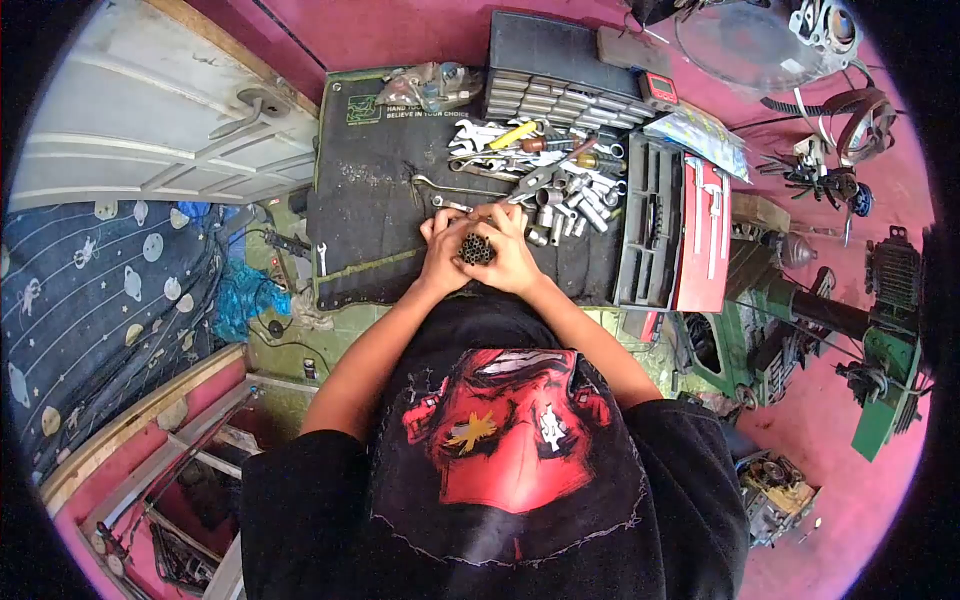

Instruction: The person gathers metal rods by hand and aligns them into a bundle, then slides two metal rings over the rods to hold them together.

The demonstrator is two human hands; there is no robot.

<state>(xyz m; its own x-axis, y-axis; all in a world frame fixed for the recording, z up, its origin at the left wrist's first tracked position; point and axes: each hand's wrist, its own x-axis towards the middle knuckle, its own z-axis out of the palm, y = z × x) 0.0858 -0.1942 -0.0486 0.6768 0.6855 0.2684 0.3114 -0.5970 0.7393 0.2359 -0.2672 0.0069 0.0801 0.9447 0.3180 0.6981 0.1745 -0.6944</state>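
Note:
My left hand [443,252] and my right hand [512,250] meet over a black mat [370,200], both wrapped around a dark bundle of small sockets or bits [477,249] seen end-on. Just beyond my fingers lies a heap of chrome sockets and wrenches [545,180]. A bent metal hook tool [440,187] rests on the mat near my left fingers.
An open black socket case [560,75] sits at the far side, and a red and grey tool tray [680,225] to the right. Green engine parts [800,320] stand on the pink floor at right. A white door [150,120] and patterned fabric [90,300] are at left.

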